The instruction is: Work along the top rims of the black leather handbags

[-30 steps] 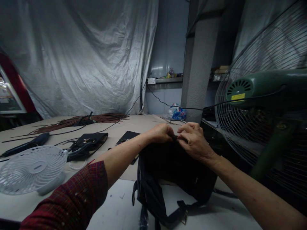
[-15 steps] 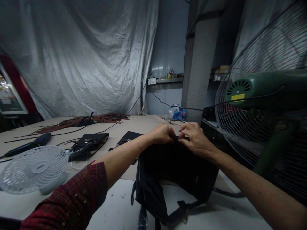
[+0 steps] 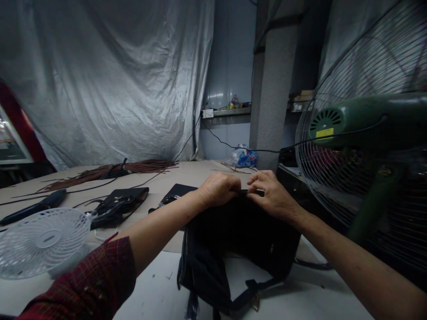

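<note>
A black bag [image 3: 207,271] stands on the white table in front of me, with a strap and a metal buckle [image 3: 255,301] hanging at its near side. At its top edge my left hand [image 3: 220,189] is closed, fingers pinching the dark rim. Just to the right, my right hand [image 3: 271,195] grips the same rim between thumb and fingers, the other fingers curled above. A small gap separates the two hands. The bag's inside is too dark to make out.
Left of the bag lie two black leather pieces with metal fittings [image 3: 122,200] [image 3: 176,192]. A small white fan [image 3: 46,240] sits at the left, near a bundle of brown cords [image 3: 133,168]. A large green fan [image 3: 333,122] stands close on the right.
My view has shifted slightly, so the surroundings sit a little further left. The left hand has moved a little left along the rim; the right hand keeps its hold.
</note>
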{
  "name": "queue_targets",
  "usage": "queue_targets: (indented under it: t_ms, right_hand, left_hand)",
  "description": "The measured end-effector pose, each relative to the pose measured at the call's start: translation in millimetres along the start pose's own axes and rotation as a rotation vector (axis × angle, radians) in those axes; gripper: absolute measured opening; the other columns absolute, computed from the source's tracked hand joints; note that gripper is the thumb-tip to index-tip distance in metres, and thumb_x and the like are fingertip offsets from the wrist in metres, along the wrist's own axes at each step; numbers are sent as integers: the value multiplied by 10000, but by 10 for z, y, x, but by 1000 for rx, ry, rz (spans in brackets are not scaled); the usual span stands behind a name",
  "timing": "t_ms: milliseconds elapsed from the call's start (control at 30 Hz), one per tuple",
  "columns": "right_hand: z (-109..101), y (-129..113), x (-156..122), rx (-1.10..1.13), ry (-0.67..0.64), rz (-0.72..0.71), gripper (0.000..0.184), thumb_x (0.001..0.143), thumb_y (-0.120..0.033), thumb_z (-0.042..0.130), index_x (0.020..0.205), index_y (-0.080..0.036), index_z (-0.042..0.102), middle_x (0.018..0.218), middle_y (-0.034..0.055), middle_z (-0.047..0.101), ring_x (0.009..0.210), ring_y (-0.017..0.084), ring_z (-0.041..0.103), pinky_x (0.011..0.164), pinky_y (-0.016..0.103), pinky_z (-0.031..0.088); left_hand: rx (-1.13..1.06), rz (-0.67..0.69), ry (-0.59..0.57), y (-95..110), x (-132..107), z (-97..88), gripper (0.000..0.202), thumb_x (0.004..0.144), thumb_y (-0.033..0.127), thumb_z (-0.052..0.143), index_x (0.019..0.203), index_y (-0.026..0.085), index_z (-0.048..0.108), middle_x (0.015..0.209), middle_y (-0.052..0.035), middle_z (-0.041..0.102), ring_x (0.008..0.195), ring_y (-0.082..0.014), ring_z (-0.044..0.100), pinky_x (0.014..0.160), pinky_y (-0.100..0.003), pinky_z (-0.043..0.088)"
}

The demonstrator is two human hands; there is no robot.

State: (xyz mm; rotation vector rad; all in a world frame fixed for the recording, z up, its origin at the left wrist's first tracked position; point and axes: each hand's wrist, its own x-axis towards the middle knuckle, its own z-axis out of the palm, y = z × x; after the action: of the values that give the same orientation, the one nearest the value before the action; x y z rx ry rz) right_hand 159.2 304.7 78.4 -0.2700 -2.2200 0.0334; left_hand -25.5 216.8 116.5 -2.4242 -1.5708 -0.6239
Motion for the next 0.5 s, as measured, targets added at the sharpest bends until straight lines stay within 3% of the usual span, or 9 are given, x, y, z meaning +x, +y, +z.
queue_targets:
  t_ms: [233,500]
  right_hand:
    - [-32,-79,-16,-37,26,-105,157,731,-63,610,658,-202,598,900,58,607,987,245,450,887,441,412]
    - [17,-83,-73,-188,37,-25,134,769,-140,619,652,-204,606,923,40,607,992,251,435,827,424,331]
  left_hand:
    - [152,43,4,13,-31,-1,135,789,216,580,849,200,700,864,-27,676,745,-150,598,644,-226,396]
    - [160,112,-37,12,-9,1,174,812,184,530,779,198,700,900,-20,660,738,-130,596,636,-220,384]
